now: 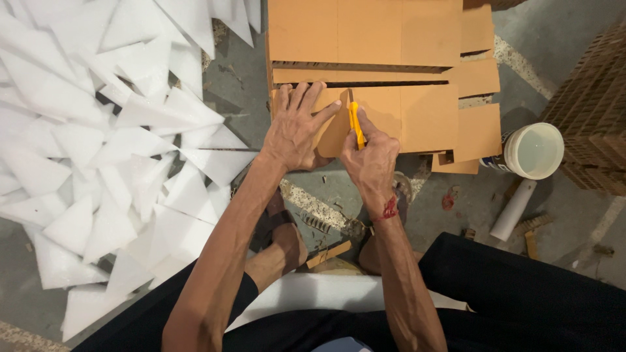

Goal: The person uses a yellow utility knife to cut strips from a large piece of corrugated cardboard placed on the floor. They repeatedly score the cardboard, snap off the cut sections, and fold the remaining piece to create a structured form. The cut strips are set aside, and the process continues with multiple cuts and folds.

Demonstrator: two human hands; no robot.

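Head view. The left hand lies flat, palm down, on the brown cardboard board, fingers spread wide and extended; the thumb points toward the cutter. It grips nothing and only presses on the board's near left corner. The right hand is clenched around a yellow utility knife, the fingers curled about the handle and the knife held roughly upright against the board, just beside the left thumb. A triangular cardboard piece sits between the two hands at the board's corner, touching both. A red thread band circles the right wrist.

The board rests on top of a stack of similar cardboard boards, each offset from the next, on the concrete floor. Left of the stack, a large heap of white foam triangles covers the floor. Right of the stack stand a white round tub and, just below it, a white tube lying on the floor. A pile of honeycomb cardboard blocks occupies the right edge. The person's sandalled feet show beneath the forearms.
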